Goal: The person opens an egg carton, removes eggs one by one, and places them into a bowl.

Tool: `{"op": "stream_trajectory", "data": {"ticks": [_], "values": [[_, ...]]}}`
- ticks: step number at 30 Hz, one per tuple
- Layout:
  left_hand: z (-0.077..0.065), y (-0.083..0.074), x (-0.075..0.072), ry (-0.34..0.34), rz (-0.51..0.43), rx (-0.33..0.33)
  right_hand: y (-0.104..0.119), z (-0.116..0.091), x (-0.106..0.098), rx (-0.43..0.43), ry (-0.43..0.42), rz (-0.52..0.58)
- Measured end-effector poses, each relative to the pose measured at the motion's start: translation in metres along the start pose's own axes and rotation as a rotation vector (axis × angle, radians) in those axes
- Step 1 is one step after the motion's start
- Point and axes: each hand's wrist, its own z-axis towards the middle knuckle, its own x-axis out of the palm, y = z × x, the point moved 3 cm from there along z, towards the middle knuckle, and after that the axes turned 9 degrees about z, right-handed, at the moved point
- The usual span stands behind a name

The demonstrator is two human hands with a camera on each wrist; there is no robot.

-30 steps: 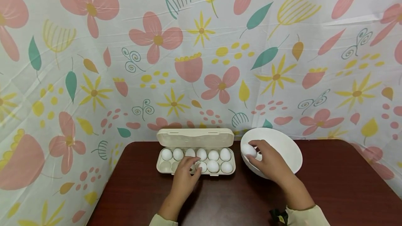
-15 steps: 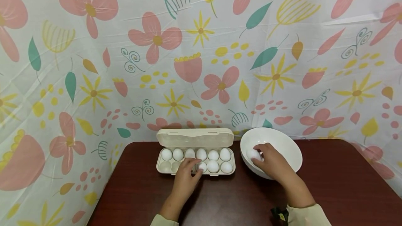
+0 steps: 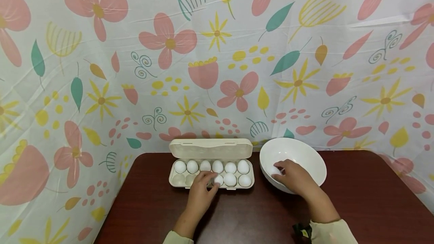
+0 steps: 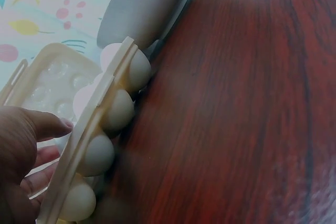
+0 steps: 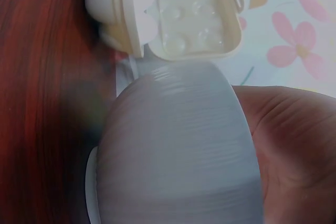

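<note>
My left hand reaches over the front row of the egg carton, its thumb and fingertips curved about a white egg there. In the left wrist view, the thumb lies at the carton's rim and the fingers are partly hidden behind it. My right hand is low inside the white bowl, pinching another egg near the bowl's left wall. From the right wrist, the bowl's outer wall hides that egg and the fingertips.
Eggs fill the carton's back row, and more sit at the right of its front row. Two wells at the front left hold no egg. The carton's lid stands raised against the flowered cloth. Both containers sit on a dark red table.
My right hand has lowered its egg from the bowl's left rim down into the bowl, moving slightly right. The left hand stays almost still at the carton.
</note>
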Motion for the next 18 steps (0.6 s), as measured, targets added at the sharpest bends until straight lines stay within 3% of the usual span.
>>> {"op": "stream_trajectory", "data": {"ticks": [18], "values": [[-0.0002, 0.0007, 0.0043, -0.011, 0.032, -0.009, -0.0045, 0.0022, 0.0031, -0.014, 0.029, 0.006]]}}
